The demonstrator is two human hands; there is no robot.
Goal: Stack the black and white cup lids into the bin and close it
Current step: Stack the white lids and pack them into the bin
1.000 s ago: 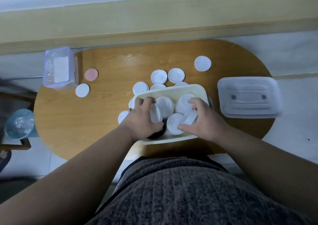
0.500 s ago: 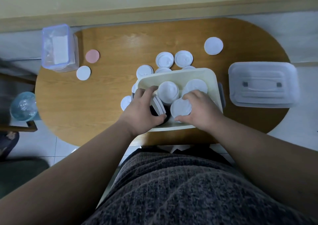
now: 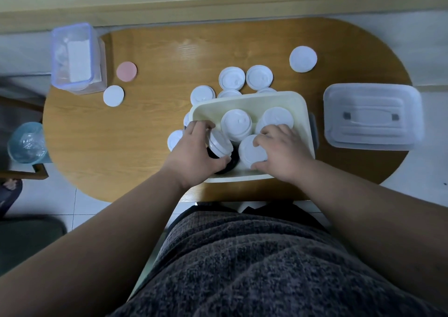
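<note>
Inside cream bin (image 3: 252, 99): round white lids (image 3: 236, 125), stacked.

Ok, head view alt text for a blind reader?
Inside the cream bin, the left hand grips a tilted stack of white lids over black lids; the right hand grips another white stack. Loose white lids lie on the table beyond; the bin's clear lid sits to its right.
</note>
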